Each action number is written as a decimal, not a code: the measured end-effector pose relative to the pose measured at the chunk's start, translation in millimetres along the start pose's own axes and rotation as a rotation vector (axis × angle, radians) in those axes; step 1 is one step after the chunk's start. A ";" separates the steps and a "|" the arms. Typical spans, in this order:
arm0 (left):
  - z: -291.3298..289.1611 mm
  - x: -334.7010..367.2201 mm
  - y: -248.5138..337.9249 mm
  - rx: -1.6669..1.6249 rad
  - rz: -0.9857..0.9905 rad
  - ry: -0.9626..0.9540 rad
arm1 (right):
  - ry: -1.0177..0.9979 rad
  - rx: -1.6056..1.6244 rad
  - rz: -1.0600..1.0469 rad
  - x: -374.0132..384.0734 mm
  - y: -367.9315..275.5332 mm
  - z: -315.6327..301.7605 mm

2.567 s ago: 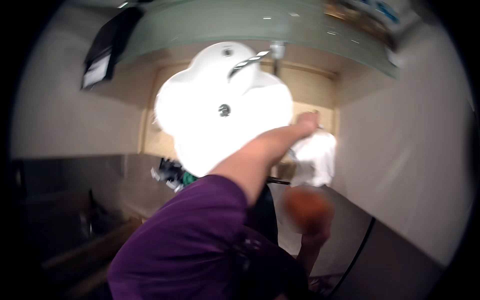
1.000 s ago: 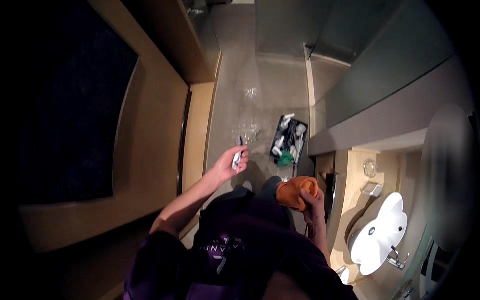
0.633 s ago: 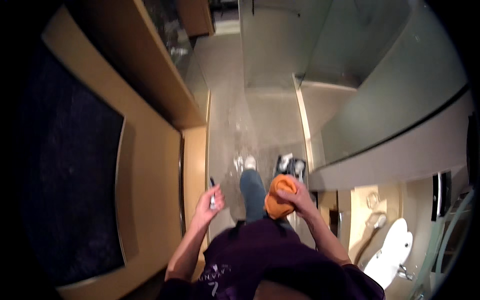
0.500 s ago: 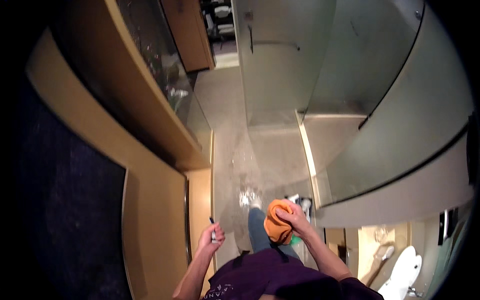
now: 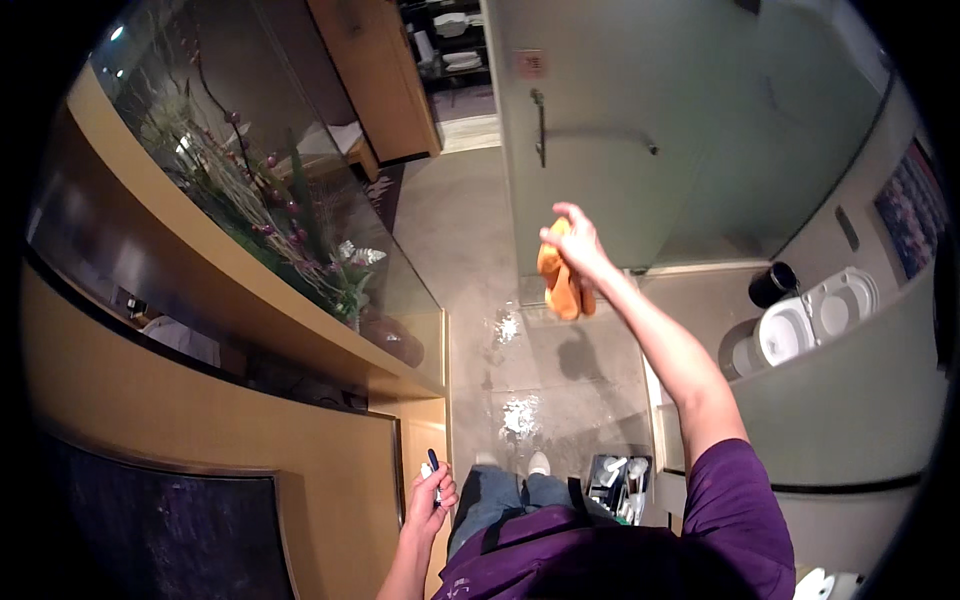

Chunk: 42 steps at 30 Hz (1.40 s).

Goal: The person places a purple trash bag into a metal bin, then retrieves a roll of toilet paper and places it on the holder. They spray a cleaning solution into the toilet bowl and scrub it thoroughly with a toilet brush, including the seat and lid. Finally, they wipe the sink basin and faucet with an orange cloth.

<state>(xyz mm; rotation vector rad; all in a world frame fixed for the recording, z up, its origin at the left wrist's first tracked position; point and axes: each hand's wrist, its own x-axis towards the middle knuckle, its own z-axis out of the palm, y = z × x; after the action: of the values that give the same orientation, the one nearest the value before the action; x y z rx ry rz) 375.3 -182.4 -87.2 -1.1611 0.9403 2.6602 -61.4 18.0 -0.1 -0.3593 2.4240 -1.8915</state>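
My right hand is stretched far out in front at the end of a raised arm. Its thumb and fingers grip an orange cloth, which hangs in folds beneath them. Behind the hand stands a frosted glass door; whether the cloth touches it I cannot tell. Down by my left hip, my left hand is closed around a slim dark-blue and white pen-like object, its dark end poking up past the fingers.
A black caddy with white bottles and brushes stands on the floor beside my legs. Shiny patches lie on the tiled floor. Dried flowers behind glass line the left. A toilet and a black bin are at the right.
My right hand has carried the orange cloth from beside my body forward toward the glass door. My left hand keeps its hold. The view has tilted, bringing the toilet and flowers in.
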 end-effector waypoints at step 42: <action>347.9 469.9 215.1 0.460 -0.327 -0.588 | 1.261 0.420 0.765 -192.1 234.7 -65.9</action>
<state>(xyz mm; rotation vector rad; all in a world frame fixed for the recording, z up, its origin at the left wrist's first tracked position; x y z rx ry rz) -244.9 -230.2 -122.2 -0.3587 1.0455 2.1525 77.6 174.2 -229.5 1.9486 1.8071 -2.3344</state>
